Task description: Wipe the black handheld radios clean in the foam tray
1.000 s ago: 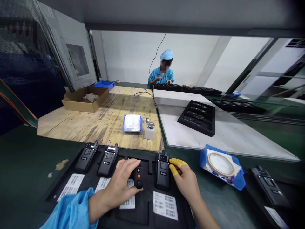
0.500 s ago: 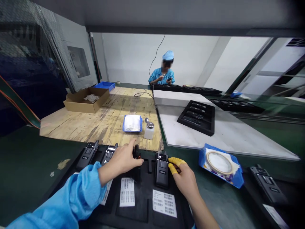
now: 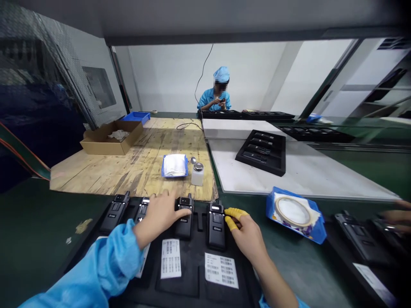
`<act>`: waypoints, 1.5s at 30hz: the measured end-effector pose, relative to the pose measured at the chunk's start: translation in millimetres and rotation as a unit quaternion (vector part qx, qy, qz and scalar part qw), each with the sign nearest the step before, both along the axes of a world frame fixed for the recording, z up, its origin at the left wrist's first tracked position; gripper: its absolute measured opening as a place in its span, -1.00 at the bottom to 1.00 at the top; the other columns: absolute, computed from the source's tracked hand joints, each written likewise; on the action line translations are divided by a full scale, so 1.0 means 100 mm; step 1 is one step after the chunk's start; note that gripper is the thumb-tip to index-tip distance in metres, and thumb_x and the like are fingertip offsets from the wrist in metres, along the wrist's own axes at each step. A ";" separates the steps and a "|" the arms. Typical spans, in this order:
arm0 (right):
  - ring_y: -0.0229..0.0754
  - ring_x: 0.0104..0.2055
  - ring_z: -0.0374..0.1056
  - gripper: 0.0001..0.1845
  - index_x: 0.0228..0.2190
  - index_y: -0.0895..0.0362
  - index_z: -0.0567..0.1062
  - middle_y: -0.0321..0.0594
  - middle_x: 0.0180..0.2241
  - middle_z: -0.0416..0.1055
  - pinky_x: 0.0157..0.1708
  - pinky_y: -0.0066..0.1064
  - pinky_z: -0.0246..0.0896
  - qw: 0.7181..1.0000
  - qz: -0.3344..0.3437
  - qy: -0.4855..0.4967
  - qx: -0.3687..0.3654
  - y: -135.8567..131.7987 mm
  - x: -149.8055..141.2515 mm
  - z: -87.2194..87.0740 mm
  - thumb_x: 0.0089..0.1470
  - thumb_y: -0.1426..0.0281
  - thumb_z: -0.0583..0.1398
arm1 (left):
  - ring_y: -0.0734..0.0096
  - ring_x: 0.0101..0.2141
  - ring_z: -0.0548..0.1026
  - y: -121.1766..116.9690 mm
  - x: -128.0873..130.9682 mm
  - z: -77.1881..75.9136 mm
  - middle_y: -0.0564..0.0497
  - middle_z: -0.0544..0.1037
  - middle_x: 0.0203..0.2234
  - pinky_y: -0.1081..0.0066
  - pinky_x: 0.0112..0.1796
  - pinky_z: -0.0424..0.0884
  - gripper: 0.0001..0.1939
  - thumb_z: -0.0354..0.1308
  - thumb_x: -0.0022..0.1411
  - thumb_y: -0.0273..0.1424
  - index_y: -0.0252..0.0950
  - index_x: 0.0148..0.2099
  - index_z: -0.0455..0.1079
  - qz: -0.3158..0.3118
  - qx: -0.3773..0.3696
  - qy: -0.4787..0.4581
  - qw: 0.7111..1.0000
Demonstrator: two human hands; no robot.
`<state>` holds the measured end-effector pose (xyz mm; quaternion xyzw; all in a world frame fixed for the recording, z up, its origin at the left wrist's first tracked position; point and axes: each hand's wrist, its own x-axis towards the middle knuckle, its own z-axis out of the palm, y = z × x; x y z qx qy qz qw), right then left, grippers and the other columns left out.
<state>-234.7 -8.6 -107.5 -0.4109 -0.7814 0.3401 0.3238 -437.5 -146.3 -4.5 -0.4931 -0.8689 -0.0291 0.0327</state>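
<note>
A black tray (image 3: 192,282) in front of me holds a row of black handheld radios and white barcode labels (image 3: 221,269). My left hand (image 3: 160,216), in a blue sleeve, lies over the second radio (image 3: 143,206) with fingers stretched out and its thumb on the third radio (image 3: 184,218), which lies flat in its slot. My right hand (image 3: 245,233) rests on the tray with curled fingers. Its yellow finger cots touch the right side of the fourth radio (image 3: 215,224). The first radio (image 3: 115,210) lies untouched at the left.
A blue tray with a tape roll (image 3: 293,214) sits right of my hand. Another person's blurred hand (image 3: 398,214) hovers over a second radio tray (image 3: 362,244). Behind stand a dispenser bottle (image 3: 197,173), a blue cloth tray (image 3: 175,166), a cardboard box (image 3: 109,137), and a seated co-worker (image 3: 215,96).
My left hand lifted the third radio on edge and has laid it face up in its slot. The right hand stayed by the fourth radio. Another person's hand appeared at the right edge.
</note>
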 end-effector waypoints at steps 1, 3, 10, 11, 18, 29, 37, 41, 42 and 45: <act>-0.02 -0.17 0.41 -0.60 -0.27 0.13 0.55 -0.07 -0.22 0.50 -0.10 -0.10 0.32 1.000 -0.001 -0.002 0.003 0.00 0.00 -0.01 -0.03 0.19 0.06 | -0.12 -0.10 0.42 -0.11 -0.07 0.02 -0.26 0.43 -0.10 0.08 -0.11 0.28 -0.30 0.11 0.13 0.01 -0.32 0.18 0.15 0.018 0.003 0.013 1.000; -0.02 -0.15 0.41 -0.60 -0.28 0.12 0.55 -0.09 -0.21 0.50 -0.08 -0.11 0.30 1.000 -0.005 -0.012 0.010 0.00 0.00 -0.02 -0.04 0.18 0.06 | -0.17 -0.05 0.37 -0.33 -0.21 0.03 -0.32 0.36 -0.04 0.07 -0.12 0.29 -0.32 0.08 0.19 -0.07 -0.37 0.22 0.09 0.064 0.005 0.033 0.997; 0.02 -0.18 0.41 -0.49 -0.28 0.15 0.55 -0.04 -0.22 0.50 -0.11 -0.11 0.31 0.998 -0.020 -0.051 -0.007 0.00 0.03 -0.02 -0.13 0.10 0.04 | -0.15 -0.14 0.45 -0.61 -0.41 -0.18 -0.35 0.39 -0.12 0.14 -0.22 0.37 -0.24 0.19 0.10 -0.17 -0.40 0.25 0.04 0.127 -0.008 -0.011 0.992; 0.01 -0.20 0.42 -0.48 -0.28 0.15 0.55 -0.04 -0.23 0.50 -0.13 -0.11 0.32 0.998 -0.022 -0.053 -0.012 0.00 0.04 -0.02 -0.14 0.09 0.04 | -0.16 -0.14 0.45 -0.60 -0.41 -0.20 -0.34 0.41 -0.14 0.13 -0.21 0.37 -0.25 0.20 0.09 -0.20 -0.40 0.24 0.05 0.127 0.002 -0.019 0.992; -0.03 -0.29 0.43 -0.50 -0.34 0.12 0.54 -0.07 -0.29 0.51 -0.20 -0.15 0.34 0.998 -0.025 -0.045 -0.024 0.01 0.02 0.00 -0.19 0.06 0.05 | 0.03 -0.01 0.39 -0.71 -0.38 -0.19 -0.24 0.41 -0.05 0.12 -0.03 0.32 -0.24 0.19 0.00 -0.44 -0.36 0.23 -0.01 0.094 0.134 -0.073 0.984; -0.03 -0.36 0.42 -0.52 -0.43 0.10 0.54 -0.08 -0.32 0.51 -0.25 -0.17 0.35 0.998 -0.019 -0.053 -0.038 0.01 0.03 0.04 -0.25 0.04 0.04 | 0.19 0.07 0.36 -1.09 -0.17 -0.51 -0.12 0.38 0.05 0.12 0.07 0.33 -0.25 0.19 0.13 -0.48 -0.12 0.27 -0.09 -0.137 0.368 -0.118 0.912; -0.03 -0.30 0.43 -0.48 -0.37 0.11 0.55 -0.08 -0.27 0.51 -0.19 -0.17 0.33 0.997 -0.014 -0.056 -0.054 0.01 0.03 0.03 -0.24 0.05 0.04 | 0.22 0.06 0.38 -1.02 -0.06 -0.41 -0.16 0.39 0.05 0.17 0.05 0.37 -0.32 0.15 0.18 -0.51 -0.14 0.26 -0.07 -0.189 0.366 -0.084 0.907; -0.03 -0.28 0.43 -0.48 -0.30 0.12 0.53 -0.08 -0.26 0.50 -0.16 -0.16 0.31 0.997 -0.004 -0.053 -0.050 0.03 0.02 -0.02 -0.20 0.07 0.05 | 0.21 0.05 0.39 -1.03 -0.07 -0.42 -0.15 0.41 0.04 0.21 0.05 0.37 -0.35 0.15 0.17 -0.50 -0.16 0.24 -0.02 -0.172 0.359 -0.075 0.914; -0.03 -0.27 0.42 -0.50 -0.30 0.13 0.53 -0.07 -0.25 0.50 -0.16 -0.15 0.31 0.998 -0.001 -0.048 -0.044 0.03 0.02 -0.01 -0.18 0.08 0.05 | 0.22 0.05 0.40 -1.02 -0.08 -0.43 -0.14 0.42 0.03 0.22 0.04 0.38 -0.36 0.15 0.16 -0.48 -0.17 0.24 -0.01 -0.170 0.357 -0.068 0.916; 0.00 -0.21 0.40 -0.58 -0.28 0.15 0.52 -0.03 -0.21 0.49 -0.11 -0.13 0.28 0.999 0.023 -0.024 -0.021 0.01 0.00 0.06 -0.06 0.18 0.04 | 0.17 0.00 0.44 -1.00 -0.13 -0.40 -0.14 0.45 0.00 0.22 0.02 0.40 -0.34 0.17 0.14 -0.36 -0.20 0.24 0.01 -0.146 0.345 -0.043 0.926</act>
